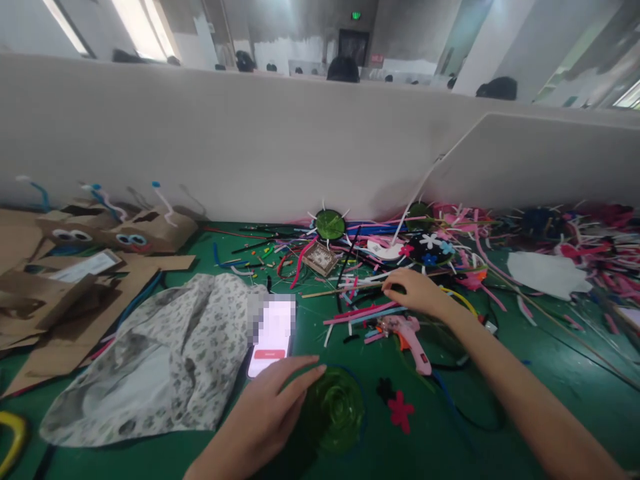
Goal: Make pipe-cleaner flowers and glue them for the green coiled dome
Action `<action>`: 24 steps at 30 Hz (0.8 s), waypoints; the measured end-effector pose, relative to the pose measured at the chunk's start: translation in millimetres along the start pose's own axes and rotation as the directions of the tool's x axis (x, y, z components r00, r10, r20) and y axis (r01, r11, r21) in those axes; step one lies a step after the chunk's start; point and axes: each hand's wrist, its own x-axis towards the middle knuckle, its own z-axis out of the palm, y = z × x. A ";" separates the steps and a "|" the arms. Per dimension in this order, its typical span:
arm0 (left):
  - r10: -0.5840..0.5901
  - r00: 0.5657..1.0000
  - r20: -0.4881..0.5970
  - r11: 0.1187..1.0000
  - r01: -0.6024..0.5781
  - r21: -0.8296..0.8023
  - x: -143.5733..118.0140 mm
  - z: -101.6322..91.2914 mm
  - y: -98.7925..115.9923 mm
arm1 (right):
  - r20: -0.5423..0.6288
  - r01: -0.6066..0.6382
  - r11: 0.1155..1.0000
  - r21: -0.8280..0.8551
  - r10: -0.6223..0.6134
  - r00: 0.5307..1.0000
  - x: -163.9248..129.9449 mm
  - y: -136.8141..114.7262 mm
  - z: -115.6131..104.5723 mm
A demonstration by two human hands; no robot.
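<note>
My right hand [417,291] reaches across the table, thumb and forefinger pinched at the right end of a thin wooden stick [340,290]. Below it lies a pink glue gun [407,337] beside pink and blue pipe cleaners [357,313]. My left hand [267,407] has its fingers stretched out, their tips at the rim of a round, clear, dish-like piece [336,410]; whether they touch it I cannot tell. Just beyond that hand is a lit phone [273,333]. A red felt flower [401,411] and a black one [385,388] lie right of the clear piece.
Patterned cloth [170,360] spreads on the left, near cardboard pieces with googly eyes [130,239]. Pipe cleaners and scraps heap along the white partition [250,147]. A flower-trimmed black disc [430,248] and a green disc [330,225] lie there. Yellow handle [17,433] at lower left.
</note>
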 end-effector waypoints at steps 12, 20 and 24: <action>0.042 0.984 -0.172 0.996 -0.029 0.079 -3.2 -7.3 -11.9 | -0.068 0.021 1.000 -0.001 -0.021 0.997 20.9 -3.4 10.2; -0.031 0.989 -0.141 0.998 0.024 -0.052 -6.3 5.3 -3.4 | -0.337 -0.224 0.973 -0.049 0.195 0.921 -2.5 -11.6 19.0; -0.081 0.978 -0.191 0.988 0.053 -0.148 -5.0 4.7 4.1 | -0.497 -0.398 0.917 -0.019 0.337 0.800 -15.8 -3.4 22.3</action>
